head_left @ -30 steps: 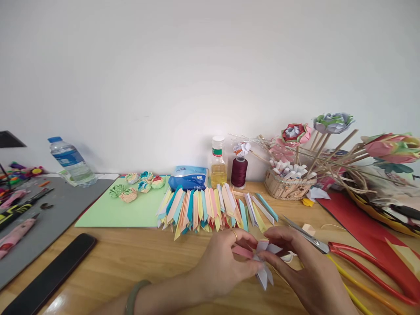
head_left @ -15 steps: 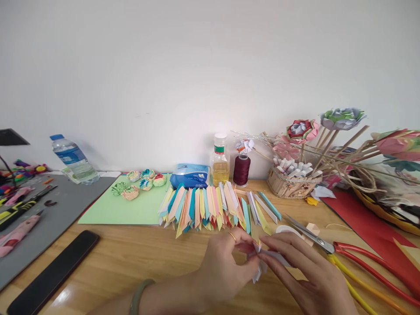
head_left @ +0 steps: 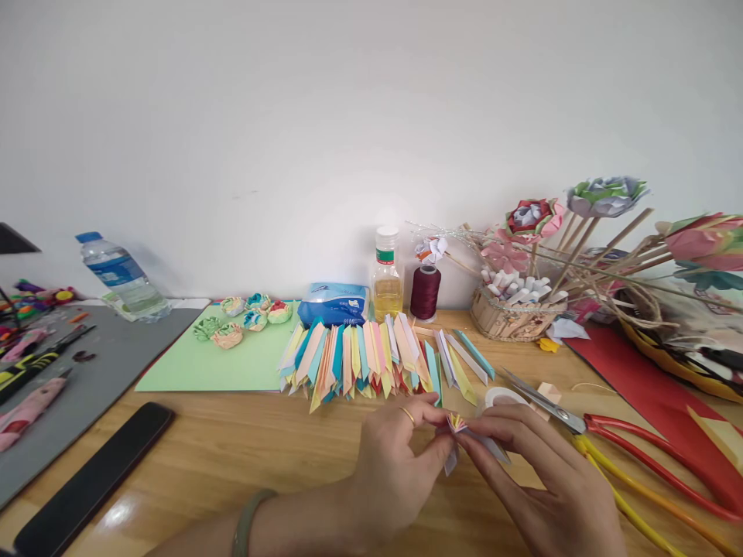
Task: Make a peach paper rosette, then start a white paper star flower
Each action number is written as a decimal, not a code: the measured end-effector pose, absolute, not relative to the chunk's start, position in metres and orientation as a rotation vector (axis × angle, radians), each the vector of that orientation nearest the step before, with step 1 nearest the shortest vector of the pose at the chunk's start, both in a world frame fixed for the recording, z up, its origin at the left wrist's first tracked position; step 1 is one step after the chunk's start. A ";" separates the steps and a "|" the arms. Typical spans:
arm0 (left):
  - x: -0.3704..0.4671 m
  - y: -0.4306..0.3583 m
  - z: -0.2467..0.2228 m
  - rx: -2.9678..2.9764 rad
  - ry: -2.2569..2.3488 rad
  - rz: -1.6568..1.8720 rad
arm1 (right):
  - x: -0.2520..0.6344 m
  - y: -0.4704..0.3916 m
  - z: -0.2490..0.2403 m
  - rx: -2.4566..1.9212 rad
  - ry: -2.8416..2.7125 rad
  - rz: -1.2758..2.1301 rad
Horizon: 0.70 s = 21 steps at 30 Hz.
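Between my two hands is a small folded paper piece (head_left: pixel 457 423), white outside with yellow and pink layers fanned at its top; white paper points hang below. My left hand (head_left: pixel 400 452) pinches its left side between thumb and fingers. From the right, my right hand (head_left: pixel 537 456) pinches the same piece, fingertips close to the left ones. Just beyond the hands lies a long row of folded paper strips (head_left: pixel 360 360) in many colours. A roll of white tape (head_left: pixel 504 397) sits partly hidden behind my right hand, with open scissors (head_left: pixel 572 422) beside it.
Paper rosettes (head_left: pixel 255 317) rest on a green sheet (head_left: pixel 197 371). Along the wall stand a tissue pack (head_left: pixel 333 304), a glue bottle (head_left: pixel 388 278), a dark red thread spool (head_left: pixel 426 294) and a basket (head_left: pixel 514 319) near paper flowers. A black phone-like slab (head_left: pixel 96 480) lies at left.
The folded piece has tilted so its layered, coloured top faces me more. Both hands stay pinched on it, shifted slightly. The whole view has moved a little.
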State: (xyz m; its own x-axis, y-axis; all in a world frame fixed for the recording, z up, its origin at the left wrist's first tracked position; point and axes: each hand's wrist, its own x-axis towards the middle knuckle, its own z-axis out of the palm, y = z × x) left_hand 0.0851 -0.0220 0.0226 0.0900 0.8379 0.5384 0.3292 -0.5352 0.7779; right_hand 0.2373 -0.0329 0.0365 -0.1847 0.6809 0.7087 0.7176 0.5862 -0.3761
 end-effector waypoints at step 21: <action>0.085 -0.015 0.025 2.011 1.042 1.555 | 0.239 -0.029 0.035 -1.054 -1.934 -0.088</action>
State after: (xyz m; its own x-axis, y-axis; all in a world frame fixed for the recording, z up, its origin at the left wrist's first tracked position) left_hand 0.0846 -0.0153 0.0248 0.1069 0.7514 0.6511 0.3166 -0.6465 0.6941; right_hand 0.2392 -0.0289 0.0348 -0.2282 0.6359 0.7372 0.7000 0.6335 -0.3297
